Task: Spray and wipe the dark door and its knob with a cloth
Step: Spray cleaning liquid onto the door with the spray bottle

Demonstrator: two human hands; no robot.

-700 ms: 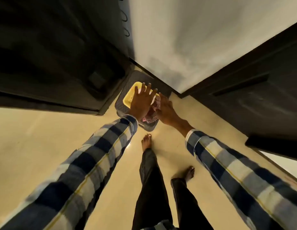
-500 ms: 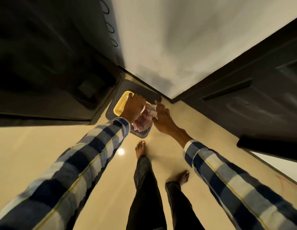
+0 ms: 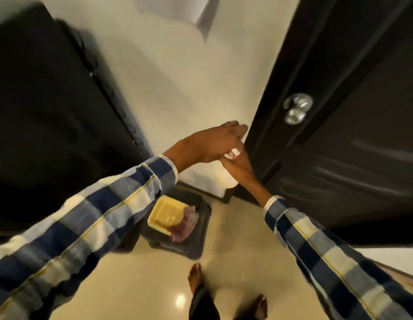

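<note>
Both hands meet at the dark door's (image 3: 353, 158) edge below the knob (image 3: 296, 108): left hand (image 3: 210, 144) and right hand (image 3: 238, 162) pinch something small and white, too blurry to identify. The cloth (image 3: 184, 225) lies on the floor tray (image 3: 202, 229), so spray might just run down unwiped

I see a cream wall (image 3: 177, 72) meeting a glossy beige floor (image 3: 136, 285) with a lamp glare (image 3: 180, 299); a dark cabinet (image 3: 46, 116) stands at left.
</note>
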